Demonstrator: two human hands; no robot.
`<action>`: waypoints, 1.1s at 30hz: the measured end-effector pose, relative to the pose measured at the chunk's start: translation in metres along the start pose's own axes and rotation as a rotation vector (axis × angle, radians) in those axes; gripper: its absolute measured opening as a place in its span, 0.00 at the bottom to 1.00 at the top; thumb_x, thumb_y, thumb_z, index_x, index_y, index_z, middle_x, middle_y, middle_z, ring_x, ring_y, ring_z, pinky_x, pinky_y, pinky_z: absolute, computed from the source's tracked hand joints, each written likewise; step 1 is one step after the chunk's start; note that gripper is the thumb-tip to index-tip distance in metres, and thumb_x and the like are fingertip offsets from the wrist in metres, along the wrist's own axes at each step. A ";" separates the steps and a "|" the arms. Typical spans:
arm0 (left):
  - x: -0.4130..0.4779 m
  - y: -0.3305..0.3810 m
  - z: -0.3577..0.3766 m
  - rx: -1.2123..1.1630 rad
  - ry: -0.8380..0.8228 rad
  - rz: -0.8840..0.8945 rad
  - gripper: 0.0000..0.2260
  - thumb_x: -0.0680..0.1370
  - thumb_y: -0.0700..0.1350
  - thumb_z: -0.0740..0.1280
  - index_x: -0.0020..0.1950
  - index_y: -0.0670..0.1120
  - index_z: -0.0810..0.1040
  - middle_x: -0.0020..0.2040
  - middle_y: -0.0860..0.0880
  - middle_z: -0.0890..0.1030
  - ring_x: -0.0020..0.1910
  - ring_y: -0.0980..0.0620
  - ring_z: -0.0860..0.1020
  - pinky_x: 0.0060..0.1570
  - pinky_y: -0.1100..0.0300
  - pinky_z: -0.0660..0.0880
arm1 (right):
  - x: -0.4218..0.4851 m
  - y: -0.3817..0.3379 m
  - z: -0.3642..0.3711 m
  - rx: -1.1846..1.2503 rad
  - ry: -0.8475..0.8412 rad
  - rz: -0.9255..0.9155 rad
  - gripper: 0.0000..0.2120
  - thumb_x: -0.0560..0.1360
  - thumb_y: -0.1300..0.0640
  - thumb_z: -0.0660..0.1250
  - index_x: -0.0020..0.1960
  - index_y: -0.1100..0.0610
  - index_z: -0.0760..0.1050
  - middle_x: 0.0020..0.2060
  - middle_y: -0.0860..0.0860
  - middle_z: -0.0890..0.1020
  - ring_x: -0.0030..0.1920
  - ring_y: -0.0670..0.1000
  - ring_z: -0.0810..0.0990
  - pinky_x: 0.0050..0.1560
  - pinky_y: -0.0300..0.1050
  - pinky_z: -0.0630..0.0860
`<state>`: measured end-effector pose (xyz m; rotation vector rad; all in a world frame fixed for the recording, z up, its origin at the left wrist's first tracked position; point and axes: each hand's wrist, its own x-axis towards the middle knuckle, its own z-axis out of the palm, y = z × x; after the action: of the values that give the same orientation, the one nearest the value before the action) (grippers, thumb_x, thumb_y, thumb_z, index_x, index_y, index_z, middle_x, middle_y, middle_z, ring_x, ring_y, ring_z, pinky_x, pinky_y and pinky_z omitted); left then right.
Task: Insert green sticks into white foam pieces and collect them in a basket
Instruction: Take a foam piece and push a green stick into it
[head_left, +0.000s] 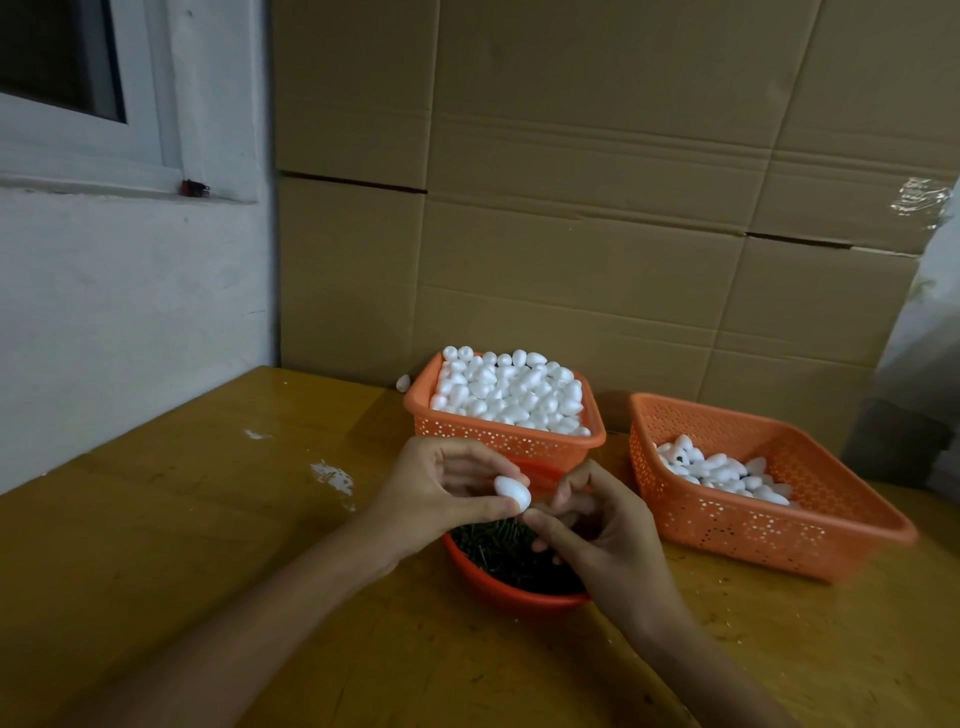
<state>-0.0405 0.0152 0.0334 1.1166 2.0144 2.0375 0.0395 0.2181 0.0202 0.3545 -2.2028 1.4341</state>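
Note:
My left hand (447, 486) pinches a white egg-shaped foam piece (511, 491) between thumb and fingers. My right hand (592, 525) meets it with thumb and fingertips pinched at the piece's lower end; a stick there is too small to make out. Both hands hover over a round orange bowl (498, 590) of dark green sticks (498, 551). Behind stands an orange basket (519, 441) heaped with plain foam pieces (509, 392). To the right, a larger orange basket (753, 519) holds several foam pieces with green sticks (722, 473).
Everything rests on a yellow wooden table (208, 545). One loose foam piece (403, 383) lies behind the full basket. A cardboard wall (597, 208) stands at the back, and a white wall with a window frame (93, 156) is at the left.

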 end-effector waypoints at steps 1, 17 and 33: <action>0.000 0.000 0.001 -0.005 -0.004 0.003 0.15 0.71 0.39 0.82 0.57 0.44 0.85 0.53 0.47 0.89 0.56 0.48 0.87 0.56 0.58 0.82 | 0.000 0.001 0.001 -0.028 -0.005 -0.008 0.12 0.74 0.58 0.78 0.47 0.56 0.73 0.38 0.53 0.86 0.38 0.54 0.87 0.38 0.47 0.83; 0.000 -0.001 -0.001 0.065 -0.060 -0.019 0.14 0.69 0.40 0.84 0.53 0.46 0.87 0.52 0.47 0.88 0.53 0.46 0.87 0.57 0.50 0.84 | -0.005 -0.007 0.007 -0.200 -0.075 -0.023 0.16 0.76 0.57 0.77 0.52 0.49 0.70 0.42 0.44 0.89 0.41 0.46 0.88 0.46 0.49 0.85; 0.001 -0.003 -0.004 0.056 -0.158 0.060 0.12 0.72 0.38 0.81 0.54 0.44 0.87 0.54 0.45 0.87 0.56 0.44 0.86 0.56 0.51 0.83 | -0.007 -0.013 0.007 -0.218 -0.070 0.000 0.16 0.75 0.61 0.77 0.53 0.53 0.71 0.43 0.43 0.89 0.41 0.45 0.88 0.48 0.52 0.85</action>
<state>-0.0452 0.0128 0.0315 1.3192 1.9948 1.8636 0.0491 0.2058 0.0243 0.3330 -2.3867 1.1824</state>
